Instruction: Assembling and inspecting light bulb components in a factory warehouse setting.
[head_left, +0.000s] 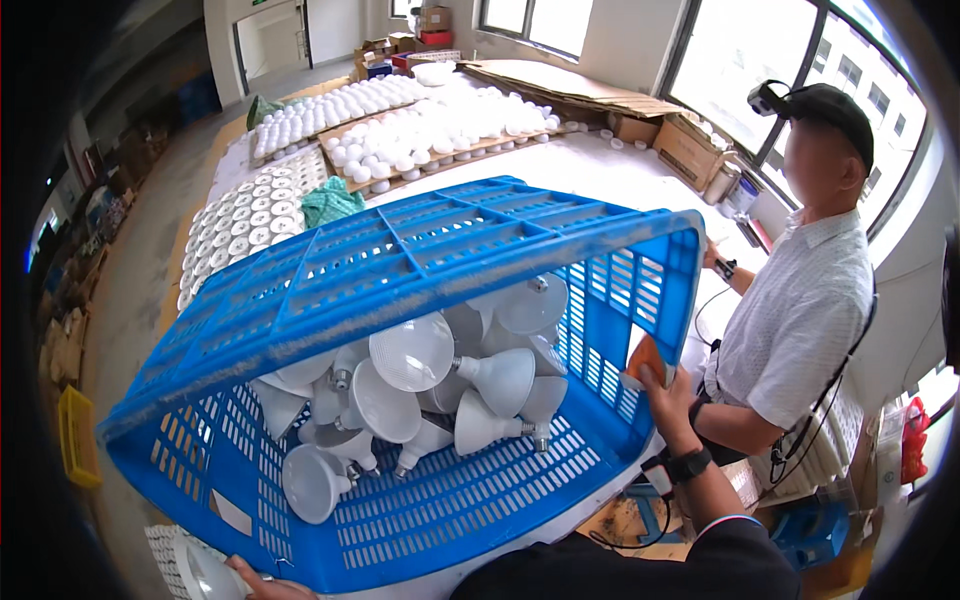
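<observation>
A blue slatted plastic crate (385, 255) lies tipped on its side, its open mouth toward me. Inside it is a heap of white reflector lamp bulbs (388, 402) with metal screw bases. My right hand (668, 395) is closed on the crate's right end, its thumb by an orange-brown flat piece (645, 358). At the lower left edge, my left hand (268, 584) has its fingers closed against the rim of a single reflector bulb (205, 575), beside the crate's near corner. Part of that hand is cut off by the picture's lower edge.
A person (815, 270) in a white shirt stands at right, one hand (712, 256) by the crate's far end. Behind the crate, trays of white domes (430, 140) and rows of round white parts (245, 225) cover a table. A yellow crate (78, 435) stands at far left.
</observation>
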